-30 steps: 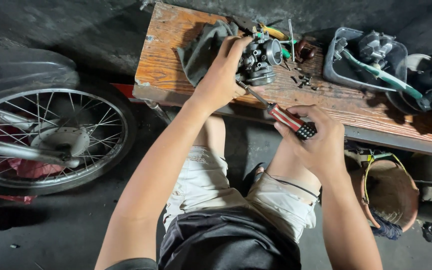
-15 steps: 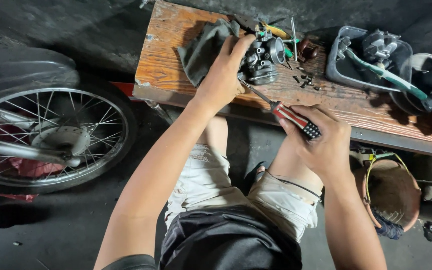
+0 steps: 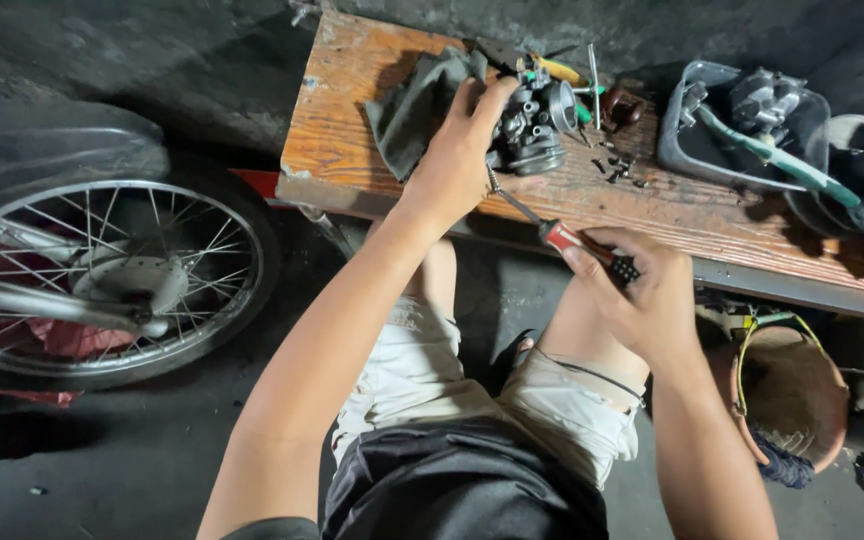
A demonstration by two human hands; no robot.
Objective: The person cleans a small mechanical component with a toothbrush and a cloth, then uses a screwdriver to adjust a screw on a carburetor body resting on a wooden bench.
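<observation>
On the wooden counter (image 3: 352,120), left hand (image 3: 457,160) clasping a metal carburetor (image 3: 532,120), right hand (image 3: 642,295) in closed grip around a red-handled screwdriver (image 3: 562,238).

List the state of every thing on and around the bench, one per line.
carburetor: on bench, gripped by left hand
screwdriver: held by right hand, tip at carburetor
grey rag: crumpled on bench
loose screws: scattered on bench
wheel: upright, beside bench

Dim dark concrete floor (image 3: 152,460), worn wooden bench (image 3: 352,120), spoked wheel (image 3: 102,280).
</observation>
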